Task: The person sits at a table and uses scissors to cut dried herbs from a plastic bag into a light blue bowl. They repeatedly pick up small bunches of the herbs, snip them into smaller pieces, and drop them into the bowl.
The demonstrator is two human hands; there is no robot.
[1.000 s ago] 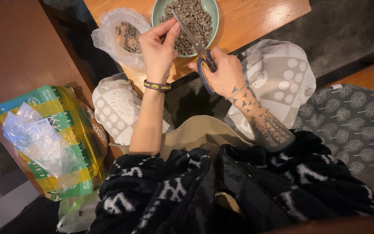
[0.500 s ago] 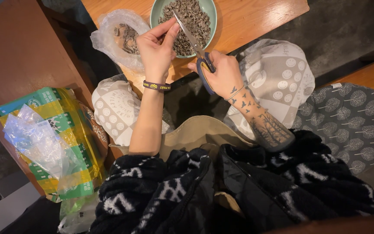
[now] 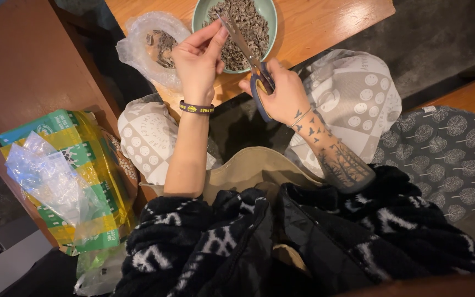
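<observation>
Green and yellow, a crinkled bag (image 3: 64, 181) with clear plastic spilling from it sits at the lower left of the frame against a brown wooden panel (image 3: 28, 71), and above it toward the upper middle a clear plastic bag (image 3: 149, 44) of dark bits lies on the wooden table (image 3: 314, 22). Just right of that bag the left hand (image 3: 196, 60) is raised, thumb and forefinger pinched together on something too small to make out, right at the blades of the scissors (image 3: 248, 52) over the green bowl (image 3: 268, 11) of dark chopped pieces. Right of centre, the right hand (image 3: 281, 93) has its fingers curled through the blue scissor handles, gripping them firmly, blades slightly parted, and a dark tree-patterned cushion (image 3: 441, 154) lies at the far right.
</observation>
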